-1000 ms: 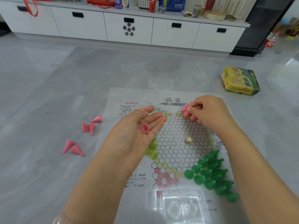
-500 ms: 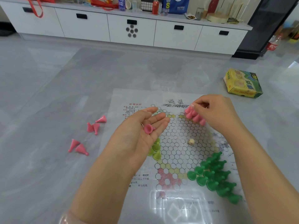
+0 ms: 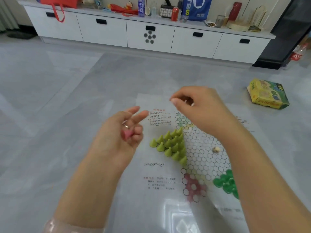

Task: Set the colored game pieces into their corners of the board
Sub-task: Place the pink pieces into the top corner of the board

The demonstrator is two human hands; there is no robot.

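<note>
While yellow-green pieces [image 3: 170, 146] at 9 o'clock and dark green pieces [image 3: 226, 182] at 5 filled their board [image 3: 200, 158] corners, left hand [image 3: 117, 138] gripped one pink piece [image 3: 127, 134]; right hand [image 3: 196, 106] hovered curled at 12, contents unclear; pink corner [image 3: 193, 187] at 6 sat bare.

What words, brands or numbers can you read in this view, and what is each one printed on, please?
"TBS", partly cut off: blue bag on the cabinet top.
Yellow-green box: print too blurred to read.
Board sheet: red and dark text blocks, too small and blurred to read.
Red can, blue bottle and floor bottle: labels unreadable.
</note>
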